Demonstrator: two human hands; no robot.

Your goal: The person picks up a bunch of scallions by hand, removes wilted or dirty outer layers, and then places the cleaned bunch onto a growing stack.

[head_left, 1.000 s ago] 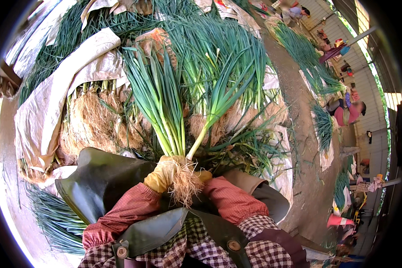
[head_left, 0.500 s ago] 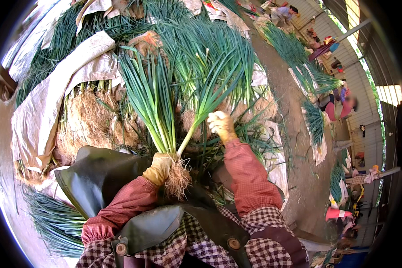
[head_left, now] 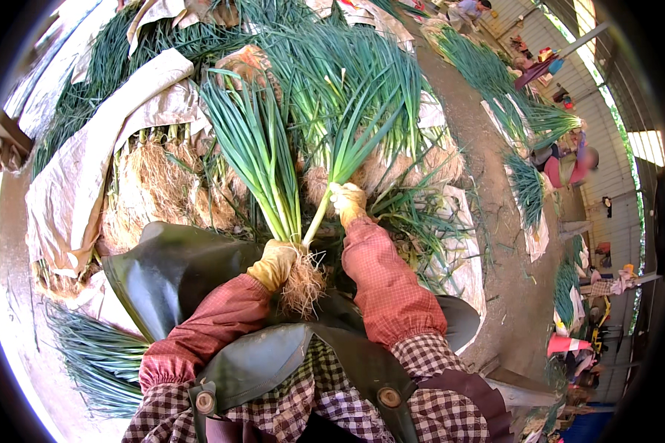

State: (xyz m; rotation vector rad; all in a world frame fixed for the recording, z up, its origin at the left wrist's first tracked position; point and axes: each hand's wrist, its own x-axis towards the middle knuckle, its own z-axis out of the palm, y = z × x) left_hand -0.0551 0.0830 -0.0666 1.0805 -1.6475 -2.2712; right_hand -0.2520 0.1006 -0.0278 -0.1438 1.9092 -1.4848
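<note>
Bunch of long green scallions w/ pale hairy roots (head_left: 273,184) stands upright, centre-near, roots over dark green rubber apron (head_left: 170,273). Yellow-gloved left hand (head_left: 275,263) clamped round its base. Right hand (head_left: 347,203), at the bunch a sec ago, now further out, fingers closed on another stalk (head_left: 340,170) from the heap of scallions (head_left: 347,66) – adding to bunch.

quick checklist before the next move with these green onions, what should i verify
1. Left hand clamped around bunch of green onions just above the roots: ok.
2. Bunch upright, leaves fanned away from body: ok.
3. Right hand gripping a single stalk up by its leaves: ok.
4. Stalk's root end level with bunch: cannot tell.
5. Apron covering the lap: ok.
6. Loose pile within reach: ok, judging by the arm.
</note>
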